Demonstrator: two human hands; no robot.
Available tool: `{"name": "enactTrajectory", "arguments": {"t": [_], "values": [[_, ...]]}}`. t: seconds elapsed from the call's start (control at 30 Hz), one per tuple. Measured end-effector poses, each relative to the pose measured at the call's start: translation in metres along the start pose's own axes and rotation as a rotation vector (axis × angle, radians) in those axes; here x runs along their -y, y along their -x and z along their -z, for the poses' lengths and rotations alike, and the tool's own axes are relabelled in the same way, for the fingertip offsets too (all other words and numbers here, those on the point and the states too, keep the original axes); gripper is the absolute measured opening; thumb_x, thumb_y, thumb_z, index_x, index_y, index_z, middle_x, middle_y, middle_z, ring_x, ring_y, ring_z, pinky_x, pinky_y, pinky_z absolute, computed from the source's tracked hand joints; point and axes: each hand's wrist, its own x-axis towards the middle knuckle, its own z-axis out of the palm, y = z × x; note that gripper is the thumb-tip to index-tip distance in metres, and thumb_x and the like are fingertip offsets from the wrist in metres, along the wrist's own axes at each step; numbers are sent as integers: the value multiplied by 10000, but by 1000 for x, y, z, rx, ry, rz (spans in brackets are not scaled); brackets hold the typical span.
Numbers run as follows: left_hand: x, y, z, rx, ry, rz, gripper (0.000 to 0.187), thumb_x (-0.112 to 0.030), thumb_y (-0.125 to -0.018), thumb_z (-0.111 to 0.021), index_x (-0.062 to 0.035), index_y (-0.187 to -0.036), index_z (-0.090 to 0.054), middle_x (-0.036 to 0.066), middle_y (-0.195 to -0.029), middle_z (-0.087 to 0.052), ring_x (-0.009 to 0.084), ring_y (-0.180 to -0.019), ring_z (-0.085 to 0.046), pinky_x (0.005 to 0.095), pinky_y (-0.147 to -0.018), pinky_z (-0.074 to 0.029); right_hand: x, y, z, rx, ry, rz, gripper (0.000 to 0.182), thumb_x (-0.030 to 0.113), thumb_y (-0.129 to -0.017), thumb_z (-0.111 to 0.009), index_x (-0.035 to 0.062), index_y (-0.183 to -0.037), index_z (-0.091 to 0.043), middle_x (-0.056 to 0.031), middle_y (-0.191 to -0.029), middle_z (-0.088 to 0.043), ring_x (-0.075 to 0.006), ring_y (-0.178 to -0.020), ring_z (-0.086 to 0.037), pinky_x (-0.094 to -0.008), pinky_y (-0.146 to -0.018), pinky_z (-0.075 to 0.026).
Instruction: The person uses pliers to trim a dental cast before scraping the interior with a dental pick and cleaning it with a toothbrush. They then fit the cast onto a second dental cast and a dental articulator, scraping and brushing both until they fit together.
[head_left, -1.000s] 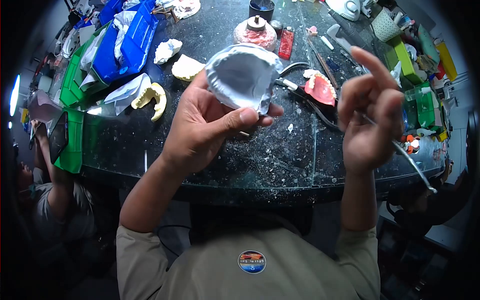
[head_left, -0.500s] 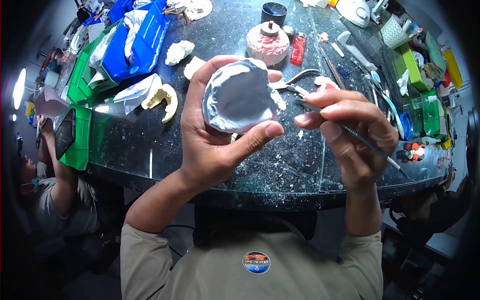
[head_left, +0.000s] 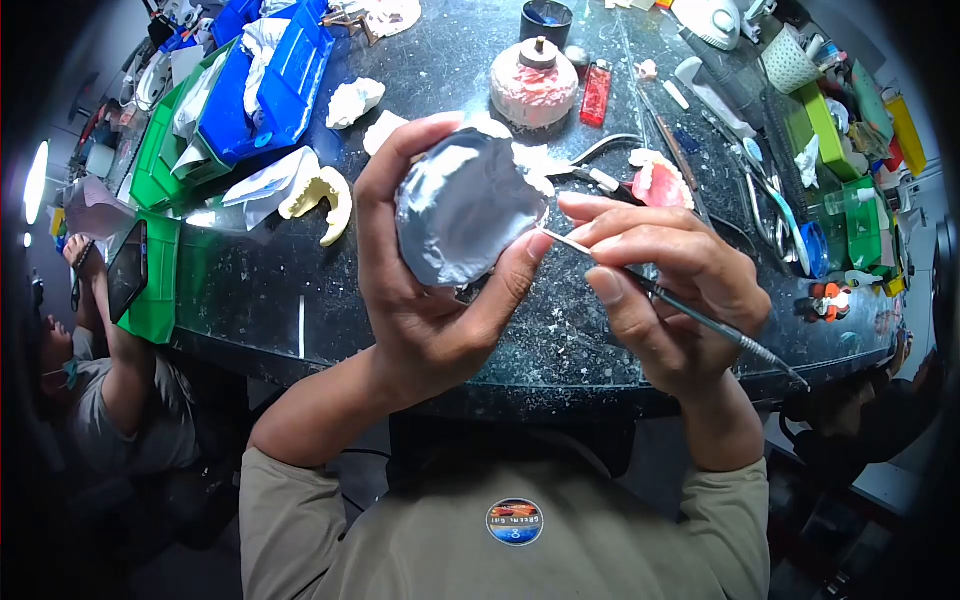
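My left hand (head_left: 425, 290) is wrapped round a rounded grey-white plaster-like piece (head_left: 465, 205), its smooth flat face turned up towards the camera and its edge rough. Between the fingers and thumb of my right hand (head_left: 680, 290) is a thin metal tool (head_left: 705, 320). The tool's tip is close to the piece's right edge, by my left thumb; whether it touches cannot be made out. Beyond the piece stands a round jar with pink stains (head_left: 534, 88). A pink denture-like piece (head_left: 660, 182) lies beyond my right hand.
On the dark table (head_left: 250, 310) are a cream arch-shaped piece (head_left: 325, 200), a blue bin (head_left: 270, 90), a green bin (head_left: 155, 270), a red lighter (head_left: 595, 93) and a black cup (head_left: 547, 22). Several tools lie at right. Another person (head_left: 120, 390) sits at left.
My left hand has tilted the piece and shifted it slightly left. My right hand has moved lower, with the tool's tip now nearer my left thumb. The pink piece shows more fully.
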Motion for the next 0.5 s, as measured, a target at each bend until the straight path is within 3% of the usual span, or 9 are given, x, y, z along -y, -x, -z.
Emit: {"name": "enactTrajectory", "arguments": {"t": [0.1, 0.23, 0.5], "values": [[0, 5, -4, -9, -17, -11, 745, 27, -786, -708, 18, -1387, -267, 179, -1212, -501, 230, -1038, -611, 337, -904, -504, -2, 1, -2, -23, -24, -18, 169, -62, -760, -703, -42, -921, -657, -157, -858, -703, -271, -868, -709, -354, -785, -574], [11, 7, -9, -22, 97, -65, 697, 56, -757, -707, 69, -1330, -310, 169, -1269, -408, 211, -1062, -568, 296, -882, -502, -4, 3, -5, -56, -33, -46, 151, -54, -755, -700, -46, -902, -665, -152, -831, -701, -269, -849, -712, -349, -769, -569], [6, 3, -7, -7, -195, -296, 693, 65, -757, -697, 63, -1322, -297, 190, -1254, -412, 232, -1045, -582, 309, -860, -513, -4, 5, -5, -65, -13, -77, 130, -49, -748, -704, -43, -874, -673, -152, -814, -699, -264, -827, -715, -331, -741, -566]]}}
